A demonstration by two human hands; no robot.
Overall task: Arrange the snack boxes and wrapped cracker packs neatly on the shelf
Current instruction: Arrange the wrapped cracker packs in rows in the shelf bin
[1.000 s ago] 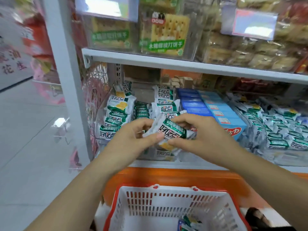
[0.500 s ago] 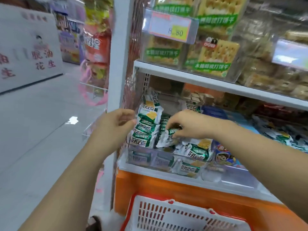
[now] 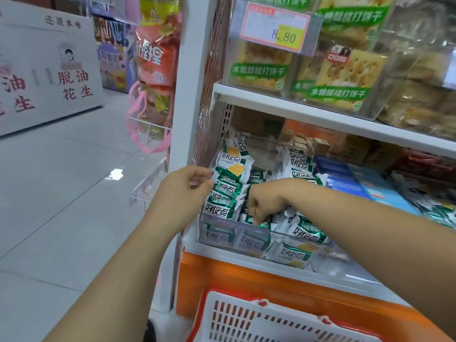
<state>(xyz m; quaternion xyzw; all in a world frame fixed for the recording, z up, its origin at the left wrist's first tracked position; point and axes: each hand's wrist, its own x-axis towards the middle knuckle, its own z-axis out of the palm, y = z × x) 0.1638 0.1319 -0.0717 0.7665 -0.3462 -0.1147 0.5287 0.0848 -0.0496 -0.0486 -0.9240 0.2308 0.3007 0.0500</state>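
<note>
Left hand (image 3: pixel 183 187): reaching forward, fingers curling against the stack of cracker packs (image 3: pixel 228 188) at the shelf's (image 3: pixel 234 255) left end — grip impossible to tell.
Right hand (image 3: pixel 267 203): bending down at the wrist, pinching a pack (image 3: pixel 248 219) inside the clear tray (image 3: pixel 217 232).

Green-and-white cracker packs (image 3: pixel 228 191), blue boxes (image 3: pixel 345 178), orange shelf base (image 3: pixel 246 277), white slotted basket (image 3: pixel 259 319).

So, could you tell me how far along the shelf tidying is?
Roughly midway. Done: the stack of packs at the left end of the tray sits in a row. In hand: the left hand touches that stack; the right hand grips among the loose packs. Left: those lie jumbled.
</note>
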